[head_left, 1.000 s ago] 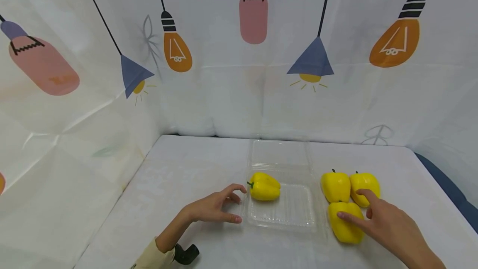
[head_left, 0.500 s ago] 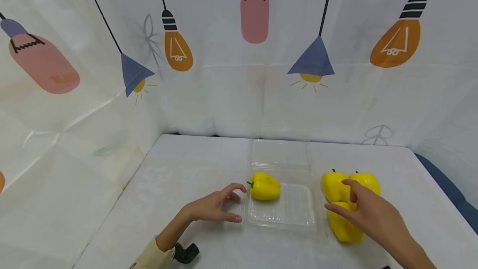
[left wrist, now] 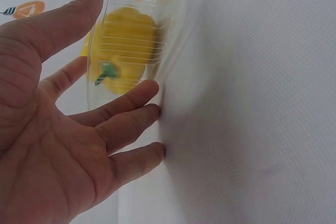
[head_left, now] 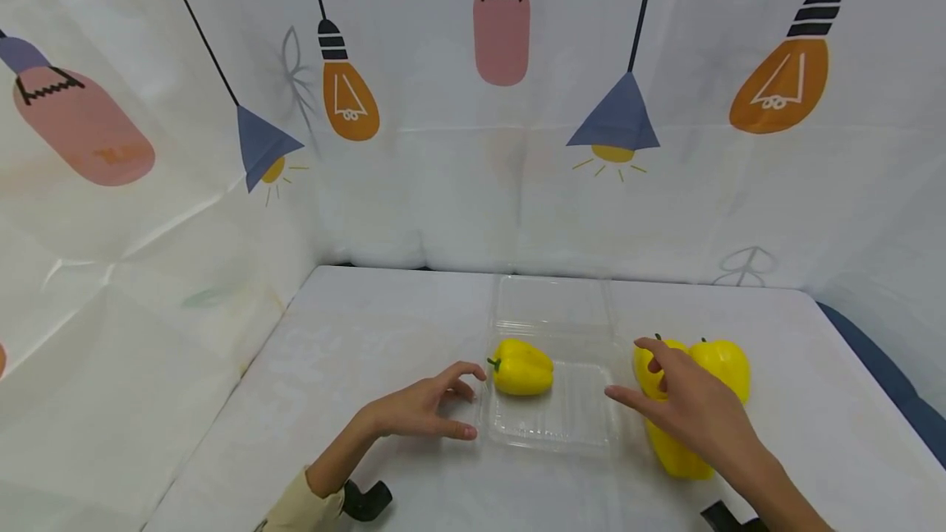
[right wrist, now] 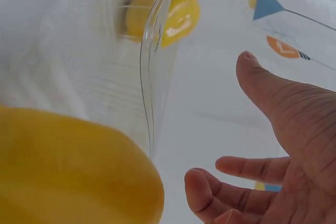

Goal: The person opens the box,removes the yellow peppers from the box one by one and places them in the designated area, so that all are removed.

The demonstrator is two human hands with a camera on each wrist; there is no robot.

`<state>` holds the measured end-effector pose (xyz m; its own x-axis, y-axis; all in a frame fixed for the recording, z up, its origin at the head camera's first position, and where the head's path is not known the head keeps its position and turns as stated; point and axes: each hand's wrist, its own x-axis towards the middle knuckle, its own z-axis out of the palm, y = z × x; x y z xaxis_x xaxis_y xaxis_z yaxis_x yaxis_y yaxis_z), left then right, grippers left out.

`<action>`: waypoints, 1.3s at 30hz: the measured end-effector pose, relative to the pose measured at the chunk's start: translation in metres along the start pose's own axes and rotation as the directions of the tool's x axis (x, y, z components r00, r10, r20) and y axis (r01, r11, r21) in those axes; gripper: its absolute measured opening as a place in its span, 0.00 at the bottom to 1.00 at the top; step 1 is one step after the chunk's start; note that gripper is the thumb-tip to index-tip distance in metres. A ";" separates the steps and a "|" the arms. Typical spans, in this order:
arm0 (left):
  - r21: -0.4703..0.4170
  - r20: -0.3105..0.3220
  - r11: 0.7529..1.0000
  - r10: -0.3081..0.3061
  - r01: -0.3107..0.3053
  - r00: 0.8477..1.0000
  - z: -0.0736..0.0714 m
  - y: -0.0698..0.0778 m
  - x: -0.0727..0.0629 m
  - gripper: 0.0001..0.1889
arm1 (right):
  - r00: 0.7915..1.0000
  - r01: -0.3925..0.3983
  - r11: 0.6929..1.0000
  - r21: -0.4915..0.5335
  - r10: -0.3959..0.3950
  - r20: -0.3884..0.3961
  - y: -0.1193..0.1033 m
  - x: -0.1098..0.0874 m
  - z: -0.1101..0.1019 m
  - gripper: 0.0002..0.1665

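Observation:
A clear plastic clamshell box [head_left: 584, 413] lies open on the table, its lid folded back toward the wall. One yellow bell pepper [head_left: 523, 369] rests on its side in the left part of the base, green stem pointing left. At the box's left wall is my left hand [head_left: 424, 410], fingers spread and holding nothing; the left wrist view shows fingertips [left wrist: 153, 109] by the box's lower edge. My right hand [head_left: 698, 405] hovers between the box and a group of yellow peppers, thumb and fingers apart. It partly hides the front pepper [head_left: 676, 454] and the back left one [head_left: 645, 376].
The back right pepper [head_left: 726, 366] stands stem up in the group. The white table [head_left: 355, 327] meets a white hanging sheet [head_left: 443, 187] printed with lamps at the back and left. Black wrist pieces [head_left: 367, 502] sit at both wrists.
My right hand has moved left and a little up, from over the front pepper toward the box's right side, with nothing in it. The left hand, box and peppers have stayed put.

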<state>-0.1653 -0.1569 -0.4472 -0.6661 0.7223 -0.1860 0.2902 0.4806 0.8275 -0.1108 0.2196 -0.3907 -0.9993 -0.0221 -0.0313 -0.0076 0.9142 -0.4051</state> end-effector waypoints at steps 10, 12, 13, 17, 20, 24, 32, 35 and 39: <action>0.011 0.001 1.000 -0.009 0.009 1.000 0.000 -0.001 -0.001 0.36 | 0.994 0.090 0.995 0.049 -0.087 -0.066 -0.011 0.004 0.011 0.57; 0.002 0.004 1.000 -0.014 0.014 1.000 0.000 -0.001 -0.002 0.36 | 0.994 0.095 0.994 0.058 -0.091 -0.066 -0.013 0.005 0.012 0.57; -0.003 0.005 1.000 -0.018 0.018 1.000 0.000 -0.001 -0.002 0.36 | 0.993 0.097 0.993 0.060 -0.093 -0.069 -0.014 0.006 0.013 0.57; -0.002 0.005 1.000 -0.014 0.014 1.000 0.001 0.000 -0.002 0.36 | 0.992 0.104 0.993 0.057 -0.099 -0.079 -0.019 0.009 0.015 0.58; -0.002 0.003 1.000 -0.018 0.018 1.000 0.000 0.000 -0.002 0.36 | 0.992 0.103 0.993 0.055 -0.099 -0.076 -0.024 0.012 0.017 0.58; -0.004 -0.002 1.000 -0.018 0.018 1.000 0.000 0.000 -0.002 0.36 | 0.993 0.108 0.991 0.081 -0.103 -0.059 -0.033 0.016 0.021 0.57; -0.011 0.002 1.000 -0.006 0.006 1.000 0.000 -0.003 -0.002 0.36 | 0.990 0.134 0.986 0.102 -0.128 -0.060 -0.048 0.018 0.032 0.51; -0.005 0.002 1.000 0.000 0.001 1.000 0.000 -0.003 -0.002 0.36 | 0.988 0.148 0.983 0.111 -0.142 -0.064 -0.052 0.019 0.037 0.50; 0.000 0.004 1.000 0.007 -0.007 1.000 0.000 -0.003 -0.002 0.36 | 0.986 0.156 0.981 0.114 -0.148 -0.070 -0.057 0.020 0.042 0.50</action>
<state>-0.1649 -0.1593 -0.4491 -0.6612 0.7278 -0.1818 0.2955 0.4755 0.8286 -0.1287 0.1502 -0.4070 -0.9872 -0.1291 0.0932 -0.1586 0.8473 -0.5069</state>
